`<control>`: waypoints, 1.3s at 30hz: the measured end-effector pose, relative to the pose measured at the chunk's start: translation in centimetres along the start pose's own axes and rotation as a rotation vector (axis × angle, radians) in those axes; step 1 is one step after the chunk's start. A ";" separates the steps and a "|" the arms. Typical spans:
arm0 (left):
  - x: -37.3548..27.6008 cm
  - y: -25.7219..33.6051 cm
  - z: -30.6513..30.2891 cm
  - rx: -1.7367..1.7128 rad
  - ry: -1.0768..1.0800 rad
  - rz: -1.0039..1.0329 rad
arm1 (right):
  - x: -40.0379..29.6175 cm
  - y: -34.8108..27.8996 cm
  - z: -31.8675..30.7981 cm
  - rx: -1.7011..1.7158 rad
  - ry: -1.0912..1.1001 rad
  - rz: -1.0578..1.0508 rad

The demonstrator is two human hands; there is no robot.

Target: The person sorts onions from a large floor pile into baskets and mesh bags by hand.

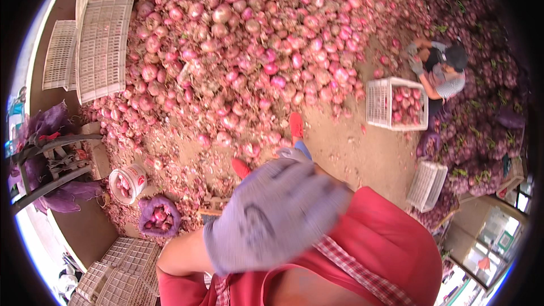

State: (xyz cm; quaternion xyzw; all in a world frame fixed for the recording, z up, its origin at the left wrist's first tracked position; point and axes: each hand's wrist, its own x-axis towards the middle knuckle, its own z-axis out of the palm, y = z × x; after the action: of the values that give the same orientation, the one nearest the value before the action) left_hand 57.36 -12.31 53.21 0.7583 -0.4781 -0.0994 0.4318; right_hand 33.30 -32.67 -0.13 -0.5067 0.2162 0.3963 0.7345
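Note:
My left hand [280,216], in a grey knit glove with a dark mark on its back, is raised before my chest, close to the camera. It is blurred and its fingers bend away, so anything in its grasp is hidden. Behind it shows a small part of my right hand [295,153], also gloved in grey and mostly covered. Whether the two hands touch cannot be told. Beyond them a broad heap of red onions [272,68] spreads over the floor, with loose skins near my red shoes [296,124].
At right a crouching person [450,76] in gloves works beside a white plastic crate [378,104] of onions. Stacked crates [104,51] stand at upper left, more crates [127,272] at lower left. A white bucket [139,180] and a purple mesh sack [146,225] hold onions. Filled sacks [480,106] line the right.

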 end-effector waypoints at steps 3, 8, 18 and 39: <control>-0.7 -8.7 6.3 0.115 -0.184 -0.413 | 1.3 -1.2 -5.1 0.120 0.109 0.076; -7.1 -15.8 17.1 0.207 -0.405 -0.905 | 0.1 -16.4 -10.5 -0.289 0.187 0.315; -5.1 -21.8 25.3 -0.289 -0.362 -1.025 | 1.1 -18.6 -23.9 0.135 0.476 0.113; -16.4 -22.5 35.5 -0.934 -0.008 -1.524 | 6.5 -3.7 -27.5 0.348 0.670 0.354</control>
State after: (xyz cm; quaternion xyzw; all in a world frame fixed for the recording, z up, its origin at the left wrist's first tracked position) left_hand 43.18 -15.07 10.51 0.6166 0.2434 -0.5465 0.5118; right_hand 42.43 -56.12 -13.52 -0.4309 0.5907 0.2874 0.6187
